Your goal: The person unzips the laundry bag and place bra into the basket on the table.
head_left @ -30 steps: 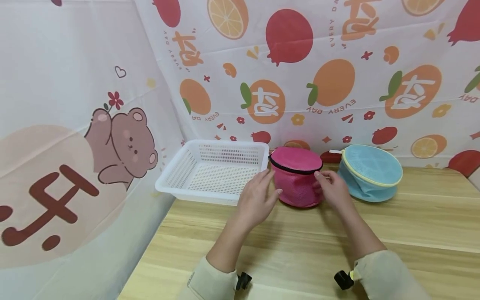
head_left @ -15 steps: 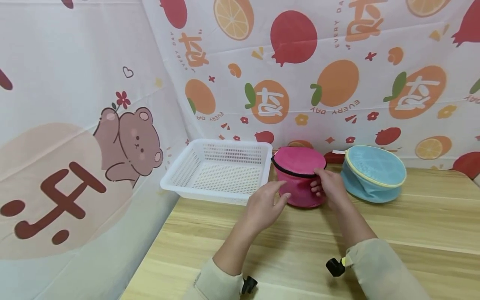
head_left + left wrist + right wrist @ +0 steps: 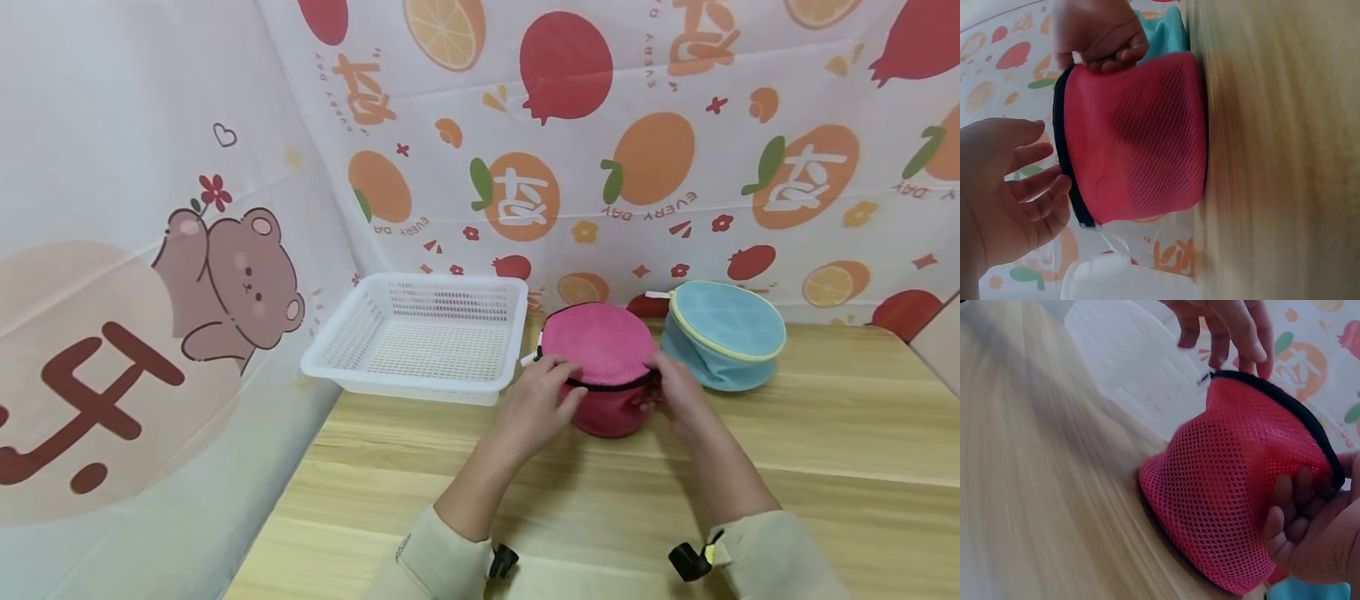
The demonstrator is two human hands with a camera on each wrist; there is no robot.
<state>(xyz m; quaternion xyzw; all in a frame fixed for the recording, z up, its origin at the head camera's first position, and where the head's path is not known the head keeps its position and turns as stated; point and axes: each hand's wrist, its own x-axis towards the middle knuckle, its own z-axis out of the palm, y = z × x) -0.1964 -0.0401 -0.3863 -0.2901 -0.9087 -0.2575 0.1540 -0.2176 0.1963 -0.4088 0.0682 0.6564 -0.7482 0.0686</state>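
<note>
One black-rimmed, round pink mesh bag (image 3: 597,340) is pinched by the right hand (image 3: 678,393); with the left hand (image 3: 534,408) relaxed, it could be tipped by a rightward pull.

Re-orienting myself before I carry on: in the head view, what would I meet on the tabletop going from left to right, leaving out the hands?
White slotted basket → black-edged pink mesh bag → yellow-edged light blue mesh bag.
</note>
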